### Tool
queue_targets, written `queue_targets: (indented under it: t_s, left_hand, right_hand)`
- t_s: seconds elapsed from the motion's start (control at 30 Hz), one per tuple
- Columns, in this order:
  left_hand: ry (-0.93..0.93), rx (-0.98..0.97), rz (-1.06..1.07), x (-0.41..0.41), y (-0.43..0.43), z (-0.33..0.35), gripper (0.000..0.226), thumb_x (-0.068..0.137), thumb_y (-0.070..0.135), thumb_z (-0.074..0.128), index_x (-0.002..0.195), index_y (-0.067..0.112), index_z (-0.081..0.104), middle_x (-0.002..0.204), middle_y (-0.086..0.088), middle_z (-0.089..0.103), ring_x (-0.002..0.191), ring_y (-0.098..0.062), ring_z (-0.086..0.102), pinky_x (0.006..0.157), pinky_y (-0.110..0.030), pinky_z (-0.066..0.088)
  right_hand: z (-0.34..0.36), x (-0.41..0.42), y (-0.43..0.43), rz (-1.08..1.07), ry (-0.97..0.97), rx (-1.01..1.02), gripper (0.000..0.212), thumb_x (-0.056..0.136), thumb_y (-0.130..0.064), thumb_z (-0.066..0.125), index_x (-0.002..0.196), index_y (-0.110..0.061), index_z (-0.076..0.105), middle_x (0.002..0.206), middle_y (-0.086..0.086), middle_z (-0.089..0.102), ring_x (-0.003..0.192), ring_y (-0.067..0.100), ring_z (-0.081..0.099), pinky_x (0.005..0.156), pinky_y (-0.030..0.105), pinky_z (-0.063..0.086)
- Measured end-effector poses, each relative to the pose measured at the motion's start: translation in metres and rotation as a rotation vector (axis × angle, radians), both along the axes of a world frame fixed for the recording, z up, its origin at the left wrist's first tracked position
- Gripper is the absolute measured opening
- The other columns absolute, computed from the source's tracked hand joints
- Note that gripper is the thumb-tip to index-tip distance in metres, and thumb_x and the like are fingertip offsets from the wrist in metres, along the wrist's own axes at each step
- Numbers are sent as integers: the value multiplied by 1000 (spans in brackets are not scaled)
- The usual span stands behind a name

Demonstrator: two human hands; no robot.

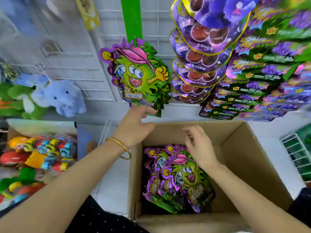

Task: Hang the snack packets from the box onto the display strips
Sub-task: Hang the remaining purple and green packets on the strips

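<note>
Shop corner w/ a white wire grid wall at the back and a white surface below. On that surface sits one open brown cardboard box.

Left hand, thin gold bangle on the wrist, is stretched up and fwd with the fingers fairly straight. The fingertips touch the bottom edge of the green monster-shaped snack packets hanging on the one green plastic display strip. Thumb's off to the side, so not gripping afaict. Right hand hovers over the box opening, fingers loosely bent, holding nothing. It's blurry tho. The hands are apart.

Counts: one monster packet faces front on the strip w/ more stacked behind it, can't tell how many. The loose monster packets in the box show approx 3 faces, and there's a pile under them.

To the right hang a column of roughly 6 round-ish purple candy packets, then rows of green-and-purple rectangular packs, too blurred to count. On the left are one fluffy blue plush toy and a bunch of colourful plastic toys.
</note>
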State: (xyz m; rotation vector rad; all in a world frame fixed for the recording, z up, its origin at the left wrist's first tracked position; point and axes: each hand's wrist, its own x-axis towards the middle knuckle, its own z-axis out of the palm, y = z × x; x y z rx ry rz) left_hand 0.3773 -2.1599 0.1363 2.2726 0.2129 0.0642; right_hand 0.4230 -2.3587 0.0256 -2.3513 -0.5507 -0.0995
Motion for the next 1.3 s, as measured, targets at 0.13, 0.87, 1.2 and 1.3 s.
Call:
queue_targets:
  t_s: [0.13, 0.87, 1.2, 1.3]
  left_hand:
    - [119, 20, -72, 1, -1, -11, 25, 83, 4, 56, 107, 11, 61, 118, -2, 55, 108, -19, 54, 87, -22, 40]
    - [256, -74, -66, 23, -10, -18, 16, 87, 8, 53, 96, 21, 59, 100, -1, 57, 95, -15, 55, 89, -28, 45]
    - [769, -968, 246, 28, -44, -36, 70, 87, 50, 49, 140, 9, 29, 141, -27, 36, 123, -39, 47, 94, -45, 45]
    - [747, -1123, 261, 32, -40, -40, 36, 85, 44, 57, 102, 12, 53, 101, -16, 62, 92, -32, 63, 79, -46, 53]
  right_hand:
    - [-82, -13, -24, -17, 561, -320, 55, 86, -28, 64, 133, -12, 42, 131, 11, 48, 119, 25, 51, 100, 35, 42]
    - [-112, -23, -8, -28, 629, -604, 35, 94, -44, 45, 102, -12, 54, 107, 13, 63, 98, 32, 61, 76, 35, 50]
    - [-7, -20, -10, -100, -170, -233, 42, 94, -38, 44, 69, -9, 63, 63, 4, 60, 52, 25, 61, 42, 23, 36]
    - [16, -31, 8, 93, -307, -165, 44, 92, -45, 36, 84, -16, 69, 78, -1, 69, 63, 19, 66, 47, 25, 52]
